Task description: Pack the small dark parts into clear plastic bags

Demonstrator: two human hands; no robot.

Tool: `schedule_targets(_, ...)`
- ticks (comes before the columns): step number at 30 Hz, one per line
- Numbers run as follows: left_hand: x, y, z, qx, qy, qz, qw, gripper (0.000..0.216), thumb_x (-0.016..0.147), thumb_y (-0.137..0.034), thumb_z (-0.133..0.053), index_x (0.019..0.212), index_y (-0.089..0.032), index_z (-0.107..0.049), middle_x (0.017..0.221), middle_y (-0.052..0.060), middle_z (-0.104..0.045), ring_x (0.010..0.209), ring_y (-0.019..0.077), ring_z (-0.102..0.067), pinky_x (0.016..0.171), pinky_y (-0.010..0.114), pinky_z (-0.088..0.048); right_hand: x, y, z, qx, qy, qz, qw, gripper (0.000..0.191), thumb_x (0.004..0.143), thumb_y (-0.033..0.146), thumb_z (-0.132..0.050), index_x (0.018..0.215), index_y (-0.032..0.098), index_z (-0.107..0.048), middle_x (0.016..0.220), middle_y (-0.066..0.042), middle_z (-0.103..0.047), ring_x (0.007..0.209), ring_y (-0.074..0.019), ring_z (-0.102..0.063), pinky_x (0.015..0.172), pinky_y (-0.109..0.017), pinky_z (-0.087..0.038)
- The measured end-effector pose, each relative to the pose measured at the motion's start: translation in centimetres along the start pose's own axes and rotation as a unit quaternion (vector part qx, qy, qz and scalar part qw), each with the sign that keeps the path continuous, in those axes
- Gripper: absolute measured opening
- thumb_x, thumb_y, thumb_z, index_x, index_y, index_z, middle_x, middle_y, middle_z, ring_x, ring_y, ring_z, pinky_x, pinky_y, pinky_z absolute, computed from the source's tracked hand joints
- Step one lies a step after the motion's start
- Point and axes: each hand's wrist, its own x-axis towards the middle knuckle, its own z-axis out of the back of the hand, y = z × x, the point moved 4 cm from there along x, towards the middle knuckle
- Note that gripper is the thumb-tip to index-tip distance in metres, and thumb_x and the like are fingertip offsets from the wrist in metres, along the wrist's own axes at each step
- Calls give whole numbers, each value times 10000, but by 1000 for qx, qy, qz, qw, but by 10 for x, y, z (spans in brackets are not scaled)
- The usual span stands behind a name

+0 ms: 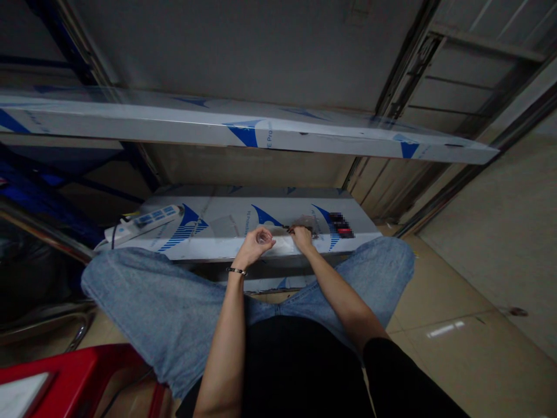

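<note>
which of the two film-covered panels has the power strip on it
The lower panel, under the right hand; the power strip lies at its left end.

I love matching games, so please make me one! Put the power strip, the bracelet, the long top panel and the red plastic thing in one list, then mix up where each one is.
Things:
1. power strip
2. bracelet
3. upper panel
4. red plastic thing

Places:
A. around the wrist of the left hand
B. stretched across the picture, above the lower panel
C. lying on the left end of the lower panel
D. in the bottom left corner

Pairs: 1-C, 2-A, 3-B, 4-D
</note>
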Motion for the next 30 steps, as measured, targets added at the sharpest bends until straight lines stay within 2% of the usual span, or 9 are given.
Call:
schedule_targets(4, -1, -5, 2, -11, -14, 9, 1000, 253, 755, -374, -750, 845, -163, -645, 836, 44, -693, 785, 170, -631, 776, 297, -498, 1, 1, -2, 10, -5, -5, 1000, 289, 987, 222, -535, 1176, 169, -748, 1134, -170, -743, 1126, -244, -683, 983, -283, -456)
schedule_targets(11, -5, -29, 10, -96, -30, 12, 995, 331, 777, -405, -775, 957, -134, -714, 937, 116, -765, 914, 223, -711, 891, 361, -536, 3, -6, -7, 36, -25, -12, 999, 294, 968, 209, -555, 1180, 183, -758, 1131, -167, -749, 1111, -254, -694, 974, -279, -458)
schedule_targets(16, -6, -33, 8, -144, -8, 25, 989, 389, 799, -429, -766, 1037, -126, -714, 955, 140, -786, 940, 245, -736, 871, 367, -552, 5, -6, -13, 31, -20, -14, 999, 281, 961, 217, -569, 1161, 165, -759, 1113, -172, -751, 1106, -248, -695, 971, -272, -462)
schedule_targets(22, -5, -27, 8, -152, -28, 25, 988, 333, 708, -402, -845, 870, -163, -679, 841, 93, -775, 852, 231, -740, 773, 327, -557, 5, -2, -12, 32, -24, -5, 999, 298, 973, 241, -560, 1211, 191, -732, 1123, -145, -752, 1103, -237, -697, 958, -269, -475)
schedule_targets(26, -5, -23, 7, -162, -31, 29, 986, 337, 663, -354, -873, 816, -178, -631, 777, 52, -749, 763, 194, -719, 726, 299, -545, 0, 2, -10, 49, -10, -9, 999, 280, 971, 229, -565, 1171, 170, -752, 1123, -161, -751, 1113, -231, -691, 969, -263, -461)
schedule_targets(30, -6, -24, 5, -164, -9, 35, 986, 301, 705, -355, -845, 845, -161, -662, 775, 77, -757, 760, 201, -723, 728, 302, -544, -2, 7, 7, 99, -33, -34, 994, 241, 928, 209, -609, 1091, 162, -779, 1067, -155, -765, 1047, -228, -704, 904, -247, -467)
